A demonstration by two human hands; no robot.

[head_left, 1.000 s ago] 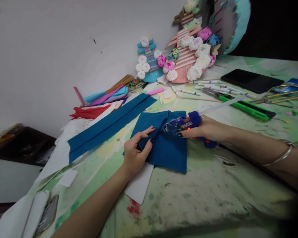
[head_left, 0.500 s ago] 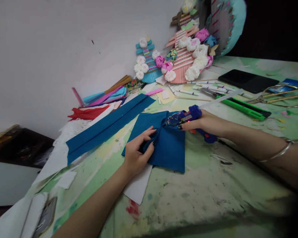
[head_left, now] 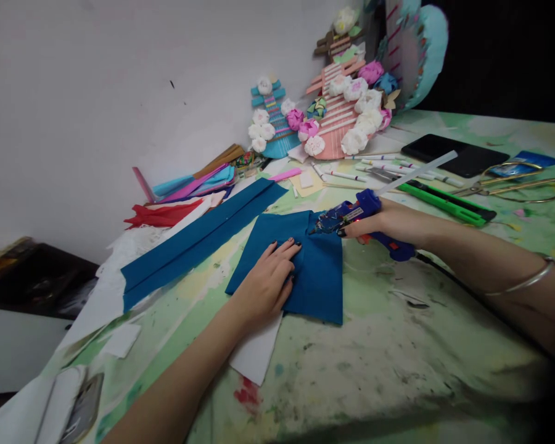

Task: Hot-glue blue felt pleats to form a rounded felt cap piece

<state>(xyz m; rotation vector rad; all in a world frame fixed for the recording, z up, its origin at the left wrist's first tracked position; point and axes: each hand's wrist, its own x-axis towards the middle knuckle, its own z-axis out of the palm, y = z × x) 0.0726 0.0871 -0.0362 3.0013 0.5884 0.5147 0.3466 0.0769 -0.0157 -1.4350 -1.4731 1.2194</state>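
Note:
A blue hot glue gun [head_left: 351, 213] with a long clear glue stick out of its back is gripped in my right hand [head_left: 388, 222]. Its nozzle points left, at the upper part of a folded blue sheet [head_left: 321, 280], which looks like felt or paper. My left hand [head_left: 268, 277] lies on that sheet with its fingers out flat across the fold, the thumb partly tucked beneath. From under the sheet pokes a piece of white paper [head_left: 256, 357]. To the left, a long creased blue strip [head_left: 198, 246] rests on the stained green cloth.
Flower-trimmed craft guitars [head_left: 337, 117] lean at the back. Markers, a green box cutter [head_left: 444, 200], gold scissors [head_left: 527, 185] and a black phone [head_left: 456, 154] lie at the right. Folded coloured sheets [head_left: 194, 185] are piled back left. The gun's black cord [head_left: 472, 296] trails right.
My left hand has moved slightly up and flattened, and the lifted fold of the blue sheet now lies down. The glue gun has drawn back a little to the right.

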